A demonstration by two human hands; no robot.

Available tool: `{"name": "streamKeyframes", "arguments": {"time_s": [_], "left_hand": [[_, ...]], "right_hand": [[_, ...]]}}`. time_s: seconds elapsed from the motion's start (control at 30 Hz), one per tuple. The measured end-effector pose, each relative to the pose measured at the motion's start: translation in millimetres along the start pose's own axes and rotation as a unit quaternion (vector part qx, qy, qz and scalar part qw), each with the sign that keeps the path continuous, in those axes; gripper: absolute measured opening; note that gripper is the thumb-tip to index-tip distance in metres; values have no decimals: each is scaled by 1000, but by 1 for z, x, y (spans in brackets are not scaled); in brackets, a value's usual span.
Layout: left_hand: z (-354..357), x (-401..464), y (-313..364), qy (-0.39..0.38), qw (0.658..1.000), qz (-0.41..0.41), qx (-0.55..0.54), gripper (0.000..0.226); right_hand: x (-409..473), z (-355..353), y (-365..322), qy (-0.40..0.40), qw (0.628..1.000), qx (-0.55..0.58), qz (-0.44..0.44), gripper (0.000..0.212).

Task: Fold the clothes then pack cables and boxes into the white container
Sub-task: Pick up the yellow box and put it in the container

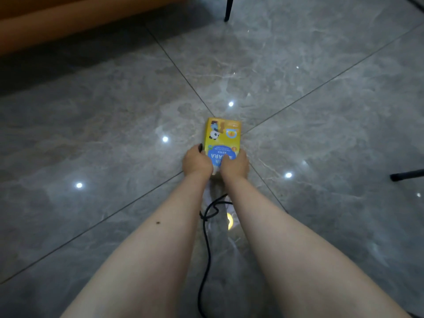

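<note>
A yellow box point(223, 136) with a panda picture and a blue label lies on the grey tiled floor in the middle of the view. My left hand point(196, 162) grips its near left edge and my right hand point(234, 165) grips its near right edge. A black cable point(206, 237) with a knot runs along the floor between my forearms toward the bottom edge. Neither clothes nor the white container show in this view.
An orange sofa base point(68, 21) fills the top left. A black chair leg point(228, 8) stands at the top centre, another black leg point(406, 175) at the right edge. Glossy tiles reflect ceiling lights.
</note>
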State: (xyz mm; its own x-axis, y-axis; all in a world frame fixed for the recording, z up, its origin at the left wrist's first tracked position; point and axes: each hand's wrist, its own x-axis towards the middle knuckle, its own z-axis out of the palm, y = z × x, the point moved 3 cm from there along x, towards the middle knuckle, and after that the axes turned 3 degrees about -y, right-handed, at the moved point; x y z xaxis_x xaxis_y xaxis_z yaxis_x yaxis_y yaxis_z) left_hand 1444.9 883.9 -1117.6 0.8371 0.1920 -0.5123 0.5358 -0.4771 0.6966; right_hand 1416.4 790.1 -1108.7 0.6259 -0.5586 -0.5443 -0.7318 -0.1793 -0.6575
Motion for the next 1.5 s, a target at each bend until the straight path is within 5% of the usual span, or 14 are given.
{"name": "streamKeyframes", "arguments": {"time_s": [0.33,0.63,1.13,1.5], "left_hand": [[-54,-84,7,20,993,-96,-61,28],[-145,-189,108,33,982,-135,-130,32],[-274,-336,365,5,992,12,-125,30],[-269,-440,471,-51,982,160,-91,29]], "right_hand": [[-85,-37,-31,-19,999,27,7,35],[-199,-127,-129,-17,998,50,19,36],[-333,-321,-328,54,966,247,-60,28],[-388,-462,-369,166,935,303,-79,27]]}}
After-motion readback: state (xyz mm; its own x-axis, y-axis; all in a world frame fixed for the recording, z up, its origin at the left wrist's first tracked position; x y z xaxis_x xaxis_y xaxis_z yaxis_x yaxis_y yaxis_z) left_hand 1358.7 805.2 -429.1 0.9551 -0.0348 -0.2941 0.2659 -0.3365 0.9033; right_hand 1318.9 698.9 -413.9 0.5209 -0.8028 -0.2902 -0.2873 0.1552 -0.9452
